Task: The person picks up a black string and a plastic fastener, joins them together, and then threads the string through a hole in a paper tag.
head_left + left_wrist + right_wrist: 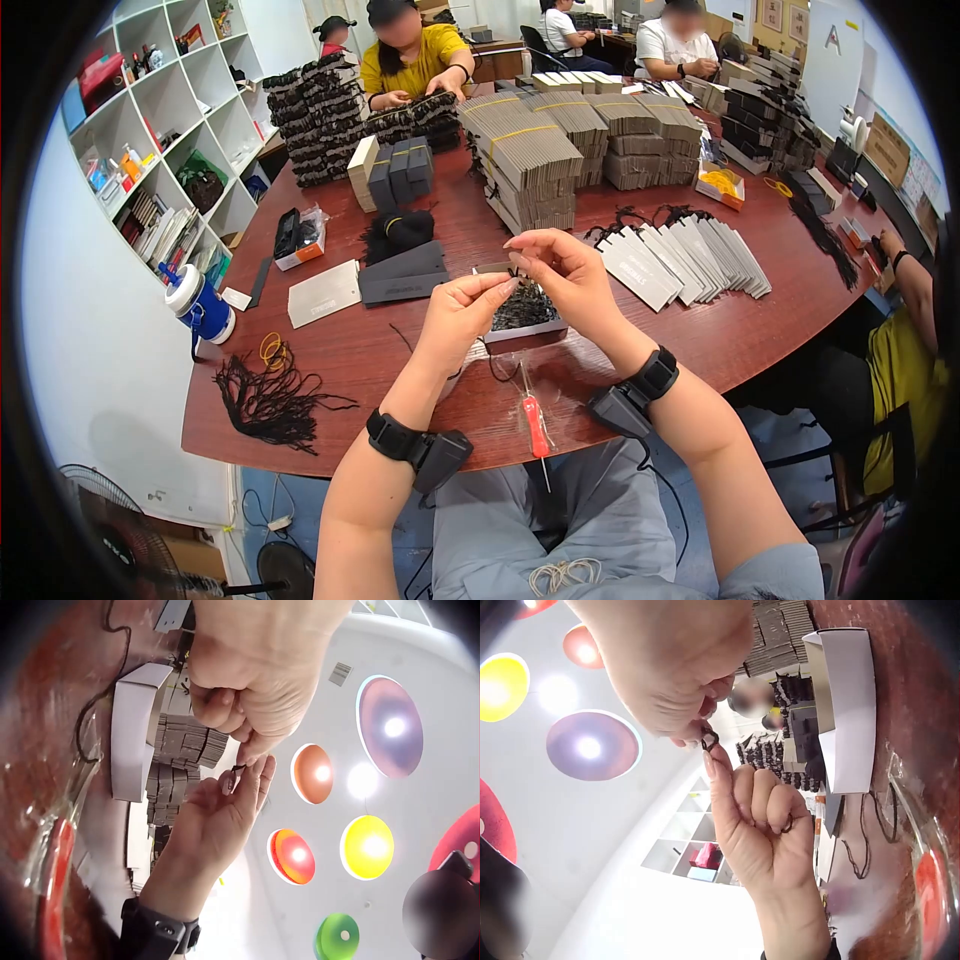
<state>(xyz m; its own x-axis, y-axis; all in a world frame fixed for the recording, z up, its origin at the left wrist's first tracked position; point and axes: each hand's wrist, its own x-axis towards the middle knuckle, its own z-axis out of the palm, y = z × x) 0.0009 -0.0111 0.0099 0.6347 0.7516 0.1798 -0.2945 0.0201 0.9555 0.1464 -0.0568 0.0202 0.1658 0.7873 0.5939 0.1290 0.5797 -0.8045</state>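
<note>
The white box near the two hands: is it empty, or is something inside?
Not empty: in the head view, black pieces show inside the white box.

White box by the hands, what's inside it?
The white box holds a jumbled heap of small dark pieces. The left hand and right hand hide part of it in the head view, and whatever lies beneath the heap's top is covered.

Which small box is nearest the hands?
The white box of black pieces, front and centre; the yellow-band box and the left-hand box lie farther.
</note>
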